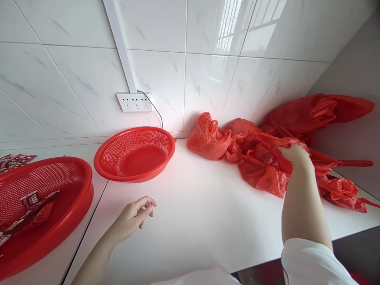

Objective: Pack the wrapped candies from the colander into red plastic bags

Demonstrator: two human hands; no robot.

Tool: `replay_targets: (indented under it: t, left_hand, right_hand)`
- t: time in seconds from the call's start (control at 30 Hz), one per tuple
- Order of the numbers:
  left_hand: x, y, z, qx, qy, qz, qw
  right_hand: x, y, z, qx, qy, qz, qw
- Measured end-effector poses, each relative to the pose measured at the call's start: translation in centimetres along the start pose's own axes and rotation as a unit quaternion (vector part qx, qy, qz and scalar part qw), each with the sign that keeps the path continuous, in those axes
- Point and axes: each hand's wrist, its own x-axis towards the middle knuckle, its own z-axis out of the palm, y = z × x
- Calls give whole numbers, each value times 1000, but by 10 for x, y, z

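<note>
My right hand (293,152) reaches into a pile of red plastic bags on the right of the white counter. Its fingers close on a thin red plastic bag (271,148), though their tips are partly hidden by the film. Over the counter's front left, my left hand (141,211) hovers with loosely bent fingers and nothing in them. Beyond that hand sits a round red plastic basket (135,176) with perforated sides and nothing inside. One tied-looking red bag (209,138) lies at the near end of the pile, against the tiled wall.
Far left, a larger red basket (86,190) holds several small dark-red packets (31,200). More packets (18,160) lie behind it. A socket strip (135,102) with a cable is fixed to the wall. A seam (89,223) crosses the white counter (190,225).
</note>
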Motion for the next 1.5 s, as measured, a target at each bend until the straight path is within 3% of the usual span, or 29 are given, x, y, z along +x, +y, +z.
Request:
replay_targets:
  t: [0.07, 0.1, 0.13, 0.2, 0.3, 0.37, 0.47, 0.53, 0.63, 0.73, 0.8, 0.87, 0.93, 1.0, 1.1, 1.17, 1.27, 1.4, 1.5]
  left_hand:
    - [1, 0, -1, 6, -4, -2, 1000]
    - [2, 0, -1, 6, -3, -2, 1000]
    - [3, 0, -1, 4, -1, -1, 1000]
    - [6, 1, 1, 2, 2, 2, 1000]
    - [7, 3, 5, 9, -2, 4, 1000]
    - [6, 4, 6, 18, -12, 5, 1000]
    - [0, 6, 4, 27, -18, 0, 999]
    - [-4, 5, 1, 26, -11, -2, 1000]
    - [-8, 6, -4, 22, 2, -1, 1000]
    - [-9, 10, -12, 25, 13, 0, 1000]
    - [-7, 18, -16, 31, 30, 14, 999]
    - [-5, 31, -18, 25, 60, 47, 997]
    - [0, 49, -15, -8, 92, 98, 991]
    - [6, 70, -7, -61, 108, 162, 979]
    - [19, 98, 10, -118, 92, 244, 958]
    - [28, 109, 18, -162, 70, 265, 948]
    - [39, 111, 20, -232, 63, 255, 937]
    - [48, 97, 10, -352, 80, 220, 906]
    - [52, 91, 4, -406, 121, 181, 888]
  right_hand:
    - [-5, -19, 6, -99, 119, 69, 986]
    - [-8, -32, 11, -132, 148, 62, 978]
    - [-10, -45, 18, -144, 134, 21, 980]
    - [-13, -69, 39, -137, 34, -50, 989]
    - [-18, -90, 81, -132, -125, -36, 983]
    - [-23, -93, 108, -138, -164, -18, 977]
    - [-32, -91, 132, -143, -167, 3, 976]
    - [-37, -92, 132, -140, -146, 13, 979]
    - [-45, -102, 111, -120, -70, 14, 990]
    - [-59, -126, 80, 41, 21, -14, 999]
    - [-74, -148, 65, 217, -4, -44, 975]
    - [-93, -174, 60, 359, -82, -52, 928]
    - [-112, -199, 63, 429, -159, -45, 888]
    - [-130, -222, 72, 442, -212, -45, 870]
    - [-148, -248, 90, 452, -247, -63, 855]
    - [-153, -257, 100, 458, -251, -74, 850]
    - [-150, -256, 111, 447, -231, -74, 861]
    - [-137, -240, 118, 443, -209, -45, 871]
    - [-131, -234, 119, 437, -164, -49, 883]
